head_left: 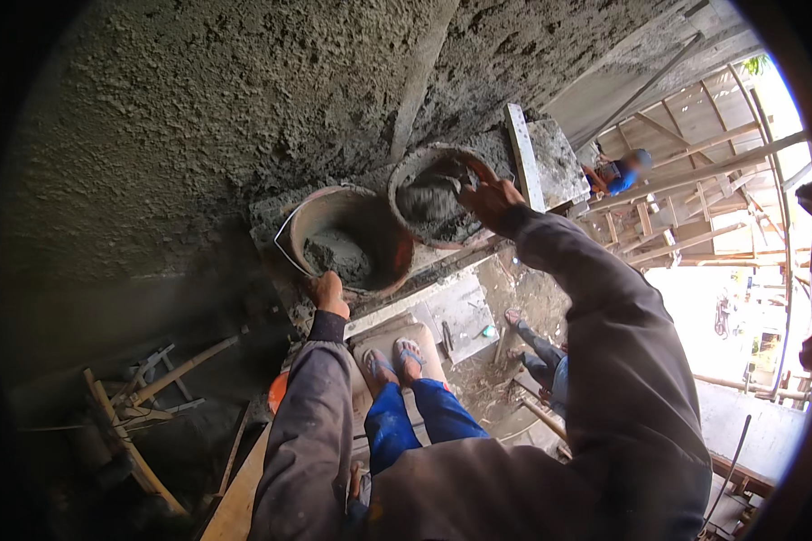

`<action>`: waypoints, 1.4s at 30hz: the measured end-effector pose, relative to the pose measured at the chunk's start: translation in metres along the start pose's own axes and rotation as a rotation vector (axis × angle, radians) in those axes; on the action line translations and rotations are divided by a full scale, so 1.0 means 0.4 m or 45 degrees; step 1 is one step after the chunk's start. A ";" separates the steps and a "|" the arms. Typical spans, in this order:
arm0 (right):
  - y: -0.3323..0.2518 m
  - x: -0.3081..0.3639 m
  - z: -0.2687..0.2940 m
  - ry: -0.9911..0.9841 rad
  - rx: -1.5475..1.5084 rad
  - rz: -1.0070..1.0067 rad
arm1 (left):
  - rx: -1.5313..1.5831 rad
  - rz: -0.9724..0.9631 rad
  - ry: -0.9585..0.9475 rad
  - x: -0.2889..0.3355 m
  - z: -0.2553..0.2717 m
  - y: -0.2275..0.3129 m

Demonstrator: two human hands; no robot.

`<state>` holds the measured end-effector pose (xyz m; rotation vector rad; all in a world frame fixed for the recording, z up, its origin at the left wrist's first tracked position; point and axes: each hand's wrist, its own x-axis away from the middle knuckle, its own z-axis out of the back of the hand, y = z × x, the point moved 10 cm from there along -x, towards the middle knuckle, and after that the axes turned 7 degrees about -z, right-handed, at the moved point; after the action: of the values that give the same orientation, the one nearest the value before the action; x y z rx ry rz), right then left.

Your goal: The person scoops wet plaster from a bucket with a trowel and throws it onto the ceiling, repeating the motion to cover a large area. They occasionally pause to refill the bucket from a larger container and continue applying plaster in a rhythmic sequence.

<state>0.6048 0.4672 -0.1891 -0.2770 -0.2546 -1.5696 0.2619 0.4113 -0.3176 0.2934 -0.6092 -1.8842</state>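
1. A rough wet-plastered wall (198, 117) fills the view, with timber scaffolding (695, 171) to the right
2. Two buckets of mortar rest on a mortar-caked ledge (271, 216): the left bucket (379, 252) and the right bucket (406, 185)
3. The right hand (492, 198) reaches over the right bucket's rim, its grip closed on a trowel (456, 180); scooping seems underway, and lifting a load cleanly comes next
4. The left hand (327, 293), grip curled, touches the left bucket's near rim

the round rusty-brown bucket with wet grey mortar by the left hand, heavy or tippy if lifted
Probably heavy: the round rusty-brown bucket holds a mound of wet grey mortar. Likely tippy, since it already sits tilted on the ledge. The left hand at its rim may find it gritty.
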 end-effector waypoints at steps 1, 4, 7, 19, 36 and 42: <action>0.021 0.019 0.009 -0.052 -0.070 -0.006 | -0.041 -0.036 0.032 0.002 0.010 0.006; 0.079 0.052 0.021 -0.100 0.073 -0.084 | -0.019 -0.072 0.066 0.000 0.014 0.014; 0.034 0.016 -0.072 -0.309 0.152 -0.173 | -0.048 -0.132 0.193 -0.004 0.029 0.027; -0.055 0.085 -0.220 -0.745 -1.491 -0.214 | 0.024 -0.084 0.093 -0.013 0.024 0.018; -0.205 0.209 0.120 0.369 -0.385 0.558 | 0.049 -0.115 0.238 0.033 0.058 -0.029; -0.398 0.158 0.045 0.234 -0.175 0.356 | 1.653 0.724 0.362 0.113 -0.013 -0.184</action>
<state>0.4450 0.4162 -0.1494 -0.2616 0.0353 -1.3262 0.1885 0.3894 -0.3579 1.0547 -1.4662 -0.6703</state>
